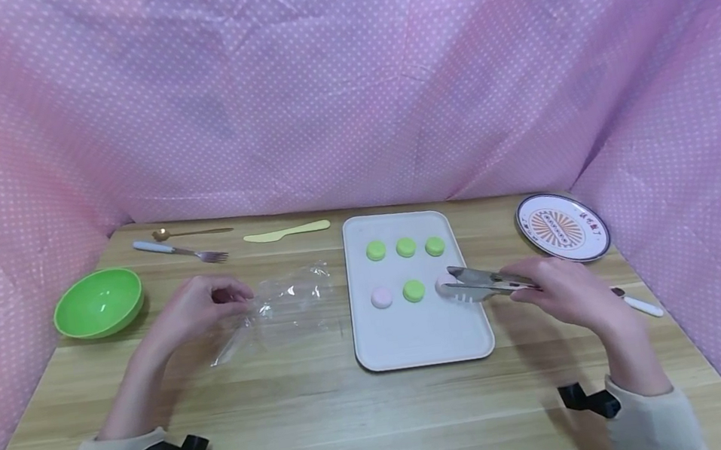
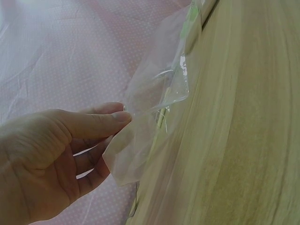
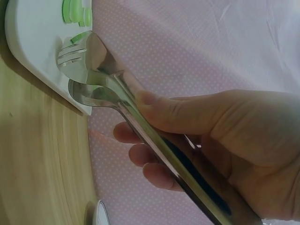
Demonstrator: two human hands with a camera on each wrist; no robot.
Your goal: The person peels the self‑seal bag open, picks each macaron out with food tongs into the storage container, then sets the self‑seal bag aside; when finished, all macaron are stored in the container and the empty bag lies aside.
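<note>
My left hand (image 1: pixel 203 305) pinches the edge of a clear plastic bag (image 2: pixel 154 93) between thumb and fingers; the bag spreads to the right, left of the tray. My right hand (image 1: pixel 563 289) grips metal serving tongs (image 3: pixel 133 112), one end slotted like a fork. In the head view the tong tips are around the pale pink macaron (image 1: pixel 443 284) at the right of the white tray (image 1: pixel 423 338); whether they touch it I cannot tell. Another pale pink macaron (image 1: pixel 381 297) lies on the tray's left side, with several green macarons (image 1: pixel 406 247) on the tray too.
A green bowl (image 1: pixel 99 305) stands at the left. Along the back lie a gold spoon (image 1: pixel 190 233), a fork (image 1: pixel 182 251) and a yellow knife (image 1: pixel 286 232). At the right are a patterned plate (image 1: pixel 585 245) and a white-handled utensil (image 1: pixel 642 306). Pink dotted cloth (image 1: pixel 343 90) surrounds the table.
</note>
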